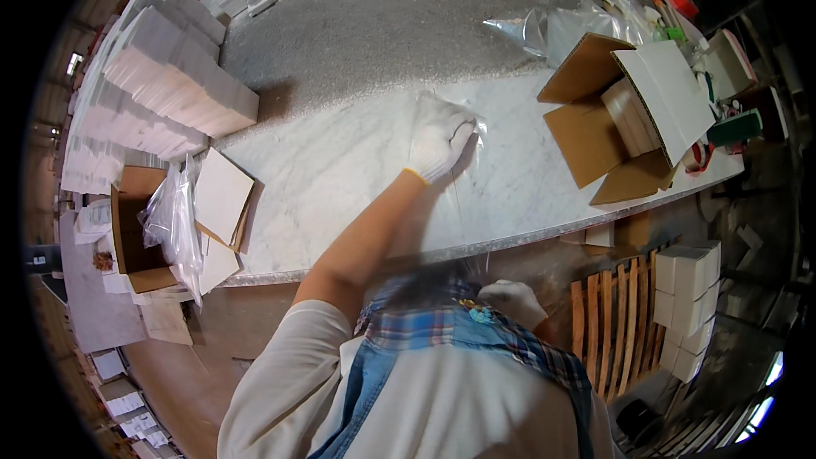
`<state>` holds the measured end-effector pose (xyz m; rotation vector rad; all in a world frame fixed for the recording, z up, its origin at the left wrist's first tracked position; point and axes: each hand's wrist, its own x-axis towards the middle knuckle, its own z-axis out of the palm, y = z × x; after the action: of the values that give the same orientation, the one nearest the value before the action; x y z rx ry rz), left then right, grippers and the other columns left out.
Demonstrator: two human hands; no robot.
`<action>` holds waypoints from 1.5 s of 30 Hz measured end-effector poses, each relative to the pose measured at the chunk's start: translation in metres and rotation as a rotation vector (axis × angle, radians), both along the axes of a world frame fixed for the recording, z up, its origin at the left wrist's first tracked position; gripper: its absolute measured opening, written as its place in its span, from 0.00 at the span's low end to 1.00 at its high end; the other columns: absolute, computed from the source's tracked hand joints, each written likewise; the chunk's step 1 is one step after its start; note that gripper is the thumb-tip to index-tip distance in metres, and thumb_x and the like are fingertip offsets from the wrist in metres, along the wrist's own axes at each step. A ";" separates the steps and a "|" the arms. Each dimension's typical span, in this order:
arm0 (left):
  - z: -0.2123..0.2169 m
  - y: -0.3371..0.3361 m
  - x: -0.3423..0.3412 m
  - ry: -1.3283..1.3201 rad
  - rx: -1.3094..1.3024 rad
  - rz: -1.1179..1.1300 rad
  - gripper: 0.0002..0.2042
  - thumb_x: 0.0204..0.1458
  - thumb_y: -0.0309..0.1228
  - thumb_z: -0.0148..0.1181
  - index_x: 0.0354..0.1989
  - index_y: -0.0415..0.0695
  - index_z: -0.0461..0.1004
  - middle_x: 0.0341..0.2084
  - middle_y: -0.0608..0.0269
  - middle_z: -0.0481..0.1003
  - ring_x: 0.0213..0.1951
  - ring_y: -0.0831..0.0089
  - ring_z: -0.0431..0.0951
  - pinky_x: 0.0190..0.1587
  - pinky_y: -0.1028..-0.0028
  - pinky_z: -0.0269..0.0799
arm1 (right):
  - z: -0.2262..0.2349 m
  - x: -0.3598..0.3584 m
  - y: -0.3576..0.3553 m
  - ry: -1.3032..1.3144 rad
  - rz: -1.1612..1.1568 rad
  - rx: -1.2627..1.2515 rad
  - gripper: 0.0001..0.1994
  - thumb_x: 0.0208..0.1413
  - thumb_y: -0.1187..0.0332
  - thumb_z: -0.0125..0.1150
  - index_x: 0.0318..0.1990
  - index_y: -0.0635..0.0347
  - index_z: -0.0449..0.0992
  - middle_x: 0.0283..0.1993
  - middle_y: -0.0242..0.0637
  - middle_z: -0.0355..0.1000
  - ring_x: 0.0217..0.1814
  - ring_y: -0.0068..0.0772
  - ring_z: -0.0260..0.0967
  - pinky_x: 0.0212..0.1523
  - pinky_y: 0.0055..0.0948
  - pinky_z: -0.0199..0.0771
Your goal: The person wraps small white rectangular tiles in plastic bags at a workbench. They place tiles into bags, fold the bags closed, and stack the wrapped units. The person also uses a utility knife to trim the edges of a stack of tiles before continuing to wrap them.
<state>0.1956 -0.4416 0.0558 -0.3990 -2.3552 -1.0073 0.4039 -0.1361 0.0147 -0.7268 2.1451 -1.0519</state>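
Note:
My left hand (440,143), in a white knit glove, reaches out over the pale marble worktop (327,174). Its fingers are curled closed on a thin clear plastic bag (480,129), whose shiny folds show beside the knuckles. Faint clear streaks run from there toward the near edge of the top. My right hand (512,299), gloved in white too, is low by my waist, below the worktop's edge. Its fingers are partly hidden and blurred, so what they hold, if anything, does not show.
Tall stacks of white tiles (174,68) stand at the left. Below them an open carton (140,268) holds clear plastic. An open cardboard box (578,140) with white slabs inside sits at the right, near plastic bags (586,30). A wooden pallet (616,314) is on the floor.

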 end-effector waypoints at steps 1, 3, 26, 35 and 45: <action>0.003 0.001 0.000 0.008 -0.048 -0.004 0.05 0.52 0.28 0.63 0.36 0.46 0.82 0.36 0.61 0.80 0.46 0.54 0.74 0.59 0.56 0.66 | -0.016 -0.003 0.001 0.041 0.015 0.027 0.07 0.59 0.69 0.64 0.43 0.49 0.85 0.44 0.38 0.80 0.44 0.40 0.78 0.45 0.33 0.79; 0.015 0.003 0.003 0.025 -0.139 -0.015 0.05 0.51 0.28 0.63 0.35 0.44 0.81 0.36 0.59 0.80 0.44 0.55 0.75 0.56 0.54 0.66 | -0.045 -0.006 0.000 0.120 0.043 0.086 0.07 0.61 0.62 0.62 0.39 0.48 0.86 0.42 0.38 0.80 0.44 0.45 0.78 0.46 0.40 0.78; 0.020 0.008 0.040 -0.270 -0.433 0.083 0.29 0.54 0.48 0.61 0.59 0.40 0.70 0.58 0.43 0.68 0.61 0.44 0.64 0.64 0.49 0.58 | 0.029 -0.096 -0.031 -0.026 0.417 0.847 0.25 0.63 0.50 0.51 0.62 0.51 0.76 0.59 0.49 0.76 0.62 0.54 0.72 0.62 0.48 0.71; 0.017 0.016 0.036 -0.310 -0.479 0.125 0.33 0.54 0.50 0.60 0.63 0.39 0.69 0.59 0.41 0.68 0.62 0.42 0.64 0.66 0.46 0.54 | 0.115 -0.224 -0.146 0.527 -0.111 0.263 0.15 0.65 0.64 0.52 0.55 0.54 0.77 0.52 0.47 0.78 0.50 0.53 0.77 0.51 0.47 0.76; 0.047 -0.005 0.010 -0.597 -0.530 0.284 0.40 0.50 0.57 0.63 0.67 0.43 0.67 0.64 0.41 0.64 0.65 0.42 0.59 0.65 0.46 0.53 | 0.056 -0.334 -0.207 0.837 -0.011 0.400 0.16 0.60 0.64 0.57 0.54 0.49 0.79 0.56 0.42 0.77 0.51 0.51 0.76 0.49 0.46 0.79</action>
<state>0.2058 -0.4466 0.1033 0.0761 -3.1028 -0.3808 0.0702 -0.3428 0.0705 -1.0733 2.9270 -0.2836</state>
